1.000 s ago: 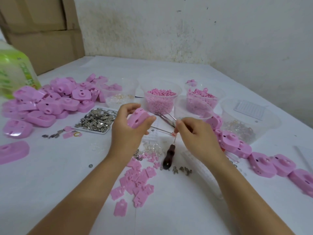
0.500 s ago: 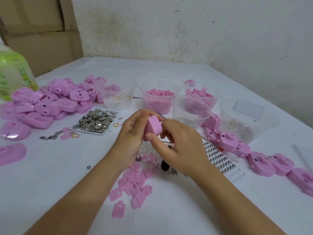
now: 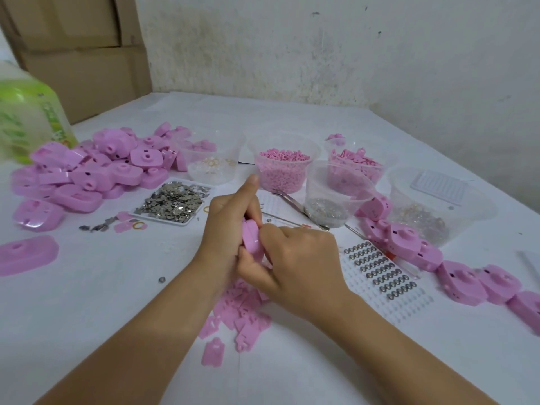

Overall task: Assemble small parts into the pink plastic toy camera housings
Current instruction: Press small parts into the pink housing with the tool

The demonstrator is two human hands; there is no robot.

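A worker's arms, seen from a head-worn camera — the left hand [image 3: 225, 238] and right hand [image 3: 304, 267] are bare, as are both wrists. The left forearm [image 3: 152, 331] and right forearm [image 3: 394, 346] are uncovered as far as the frame's lower edge. One nail [image 3: 253, 179] shows plainly on the left hand — cut short, its surface plain. The right hand's nails are hidden.

Both hands, left hand [image 3: 226, 229] and right hand [image 3: 301, 264], grip one pink camera housing [image 3: 252, 239] above scattered pink plates [image 3: 242, 311] on the white table [image 3: 87, 302].
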